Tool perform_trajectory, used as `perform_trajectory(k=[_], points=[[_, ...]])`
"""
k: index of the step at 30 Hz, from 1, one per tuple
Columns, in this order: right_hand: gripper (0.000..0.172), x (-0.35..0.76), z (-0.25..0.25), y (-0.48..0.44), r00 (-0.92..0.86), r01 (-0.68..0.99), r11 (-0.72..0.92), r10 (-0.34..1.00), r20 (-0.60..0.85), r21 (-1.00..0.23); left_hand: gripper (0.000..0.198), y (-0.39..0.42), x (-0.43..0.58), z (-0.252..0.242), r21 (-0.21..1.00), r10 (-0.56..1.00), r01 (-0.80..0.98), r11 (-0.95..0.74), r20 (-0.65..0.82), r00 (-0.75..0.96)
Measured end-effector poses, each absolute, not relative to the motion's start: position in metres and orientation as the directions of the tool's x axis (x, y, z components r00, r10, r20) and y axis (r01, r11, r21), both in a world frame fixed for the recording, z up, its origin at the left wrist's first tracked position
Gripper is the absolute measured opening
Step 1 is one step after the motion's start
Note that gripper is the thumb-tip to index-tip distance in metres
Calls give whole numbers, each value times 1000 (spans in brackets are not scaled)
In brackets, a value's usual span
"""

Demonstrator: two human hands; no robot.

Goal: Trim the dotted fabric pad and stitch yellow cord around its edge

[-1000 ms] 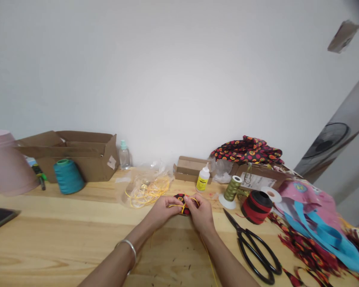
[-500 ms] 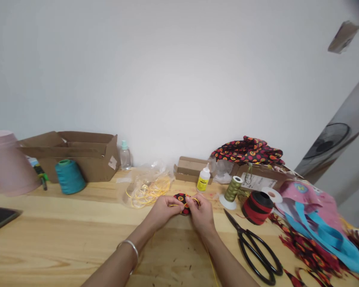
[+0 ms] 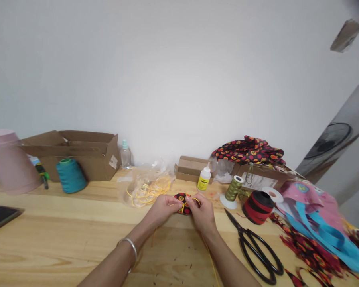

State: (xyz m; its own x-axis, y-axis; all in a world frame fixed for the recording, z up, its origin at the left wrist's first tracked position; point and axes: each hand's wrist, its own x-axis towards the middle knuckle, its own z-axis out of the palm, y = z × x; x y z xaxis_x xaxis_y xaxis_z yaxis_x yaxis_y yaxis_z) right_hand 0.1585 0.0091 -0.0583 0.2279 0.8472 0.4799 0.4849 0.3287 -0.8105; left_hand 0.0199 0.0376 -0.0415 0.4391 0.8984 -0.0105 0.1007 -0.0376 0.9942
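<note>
A small dark patterned fabric piece (image 3: 183,198) is held between my two hands over the wooden table (image 3: 62,235). My left hand (image 3: 164,209) pinches yellow cord at the left side of the fabric. On the right side, my right hand (image 3: 202,211) has thumb and fingers closed on the fabric, with a loop of yellow cord (image 3: 197,200) at its fingertips. One length of cord hangs below my right wrist, another below my left. Black-handled scissors (image 3: 251,243) lie to the right of my right forearm.
Behind my hands are tangled yellow cord (image 3: 152,191) in plastic, a glue bottle (image 3: 204,179) and a small box (image 3: 191,165). Thread spools (image 3: 235,189), a red-black roll (image 3: 258,207) and fabric scraps (image 3: 314,251) sit right; a teal cone (image 3: 70,175), large box (image 3: 92,163) and phone (image 3: 1,219) left.
The fingers of my left hand have shifted slightly at the cord, and the cord end below my left wrist shows more. The whole view has moved slightly.
</note>
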Motion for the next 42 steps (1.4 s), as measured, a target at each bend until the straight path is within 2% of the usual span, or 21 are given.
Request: perform_trajectory(k=[8, 18, 27, 33, 38, 42], points=[[26, 158, -56, 8, 239, 497, 328, 838, 490, -803, 18, 38, 22, -44, 992, 905, 105, -77, 26, 424], [29, 160, -56, 8, 322, 585, 202, 831, 453, -786, 21, 37, 21, -44, 999, 882, 18, -48, 34, 469], [26, 160, -58, 10, 314, 504, 261, 833, 456, -823, 20, 35, 21, -39, 994, 880, 92, -52, 2, 475], [24, 158, -58, 9, 243, 480, 341, 834, 496, -808, 14, 34, 23, -40, 974, 921, 191, -124, 42, 388], [25, 157, -57, 8, 229, 495, 323, 847, 480, -806, 16, 35, 22, -44, 975, 914, 203, -90, 0, 405], [26, 157, -59, 8, 214, 501, 333, 847, 487, -799, 15, 33, 21, -42, 967, 897, 215, -137, 29, 442]])
